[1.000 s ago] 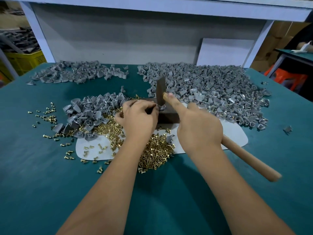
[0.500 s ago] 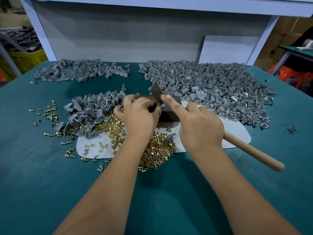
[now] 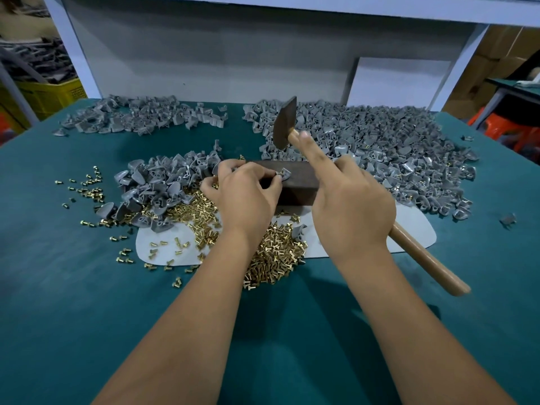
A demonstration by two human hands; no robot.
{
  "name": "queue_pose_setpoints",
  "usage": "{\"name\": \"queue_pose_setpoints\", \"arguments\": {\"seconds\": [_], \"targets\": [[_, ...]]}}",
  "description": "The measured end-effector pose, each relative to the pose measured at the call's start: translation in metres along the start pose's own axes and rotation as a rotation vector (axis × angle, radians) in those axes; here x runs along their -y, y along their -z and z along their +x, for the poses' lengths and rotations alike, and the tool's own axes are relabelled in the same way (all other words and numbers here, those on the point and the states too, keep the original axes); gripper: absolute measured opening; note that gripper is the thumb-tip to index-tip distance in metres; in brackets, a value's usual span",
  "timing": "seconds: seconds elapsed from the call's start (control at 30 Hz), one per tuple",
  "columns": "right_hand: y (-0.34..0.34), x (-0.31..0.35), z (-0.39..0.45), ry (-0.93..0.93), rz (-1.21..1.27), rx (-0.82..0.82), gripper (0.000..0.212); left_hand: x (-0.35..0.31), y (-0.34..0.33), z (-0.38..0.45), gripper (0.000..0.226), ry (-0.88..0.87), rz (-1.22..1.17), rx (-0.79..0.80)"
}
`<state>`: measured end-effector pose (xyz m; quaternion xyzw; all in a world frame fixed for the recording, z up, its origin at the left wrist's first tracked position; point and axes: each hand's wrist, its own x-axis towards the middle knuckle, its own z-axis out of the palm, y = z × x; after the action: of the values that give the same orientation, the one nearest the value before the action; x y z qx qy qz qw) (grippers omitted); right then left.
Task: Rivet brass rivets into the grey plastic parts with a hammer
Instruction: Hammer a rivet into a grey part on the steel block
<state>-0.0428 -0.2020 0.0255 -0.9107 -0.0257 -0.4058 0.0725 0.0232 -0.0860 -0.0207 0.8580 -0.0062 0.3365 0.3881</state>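
Note:
My left hand (image 3: pixel 245 191) pinches a small grey plastic part (image 3: pixel 284 173) with a brass rivet standing in it, held on top of a dark metal block (image 3: pixel 295 182). My right hand (image 3: pixel 350 206) grips the wooden handle of a hammer (image 3: pixel 423 258), forefinger stretched along the shaft. The hammer's dark head (image 3: pixel 285 124) is raised above and behind the block. Loose brass rivets (image 3: pixel 274 252) lie heaped under my left wrist. A pile of grey parts (image 3: pixel 163 188) sits left of the block.
A large heap of grey parts (image 3: pixel 380 147) covers the back right of the green table (image 3: pixel 58 287), a smaller heap (image 3: pixel 131 115) the back left. A white mat (image 3: pixel 415 226) lies under the block. Scattered rivets (image 3: pixel 87 188) dot the left. A white frame and grey panel stand behind.
The hammer head has risen from down on the block to well above it. My left hand still holds the part on the block.

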Motion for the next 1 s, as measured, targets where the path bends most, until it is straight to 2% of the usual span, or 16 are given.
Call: {"name": "queue_pose_setpoints", "arguments": {"seconds": [0.17, 0.27, 0.33, 0.4, 0.47, 0.6, 0.73, 0.9, 1.0], "targets": [[-0.002, -0.004, 0.000, 0.003, -0.145, 0.259, 0.075, 0.002, 0.000, 0.005, 0.015, 0.014, 0.094, 0.029], [0.001, 0.001, 0.000, -0.056, -0.113, 0.185, 0.074, 0.001, -0.002, 0.002, 0.013, 0.003, 0.072, 0.011], [0.002, 0.003, -0.001, -0.020, -0.119, 0.114, 0.072, 0.000, -0.002, 0.002, 0.010, 0.001, 0.018, -0.028], [-0.001, 0.004, -0.002, 0.047, -0.203, 0.209, 0.073, 0.000, -0.002, 0.003, 0.013, 0.023, 0.061, 0.006], [-0.004, 0.003, -0.002, 0.007, -0.183, 0.292, 0.075, 0.001, -0.001, 0.004, 0.016, 0.033, 0.110, 0.050], [0.002, 0.005, 0.002, -0.065, -0.108, 0.122, 0.077, 0.002, -0.002, 0.003, 0.013, 0.024, 0.030, 0.024], [-0.006, 0.002, 0.001, -0.044, -0.142, 0.284, 0.077, 0.003, -0.003, 0.004, 0.018, 0.037, 0.120, 0.056], [-0.005, 0.002, -0.001, -0.061, -0.109, 0.184, 0.077, 0.004, -0.004, 0.004, 0.015, 0.029, 0.069, 0.036], [-0.010, -0.003, -0.002, -0.065, -0.124, 0.282, 0.075, 0.003, -0.002, 0.004, 0.014, 0.026, 0.105, 0.045]]}}
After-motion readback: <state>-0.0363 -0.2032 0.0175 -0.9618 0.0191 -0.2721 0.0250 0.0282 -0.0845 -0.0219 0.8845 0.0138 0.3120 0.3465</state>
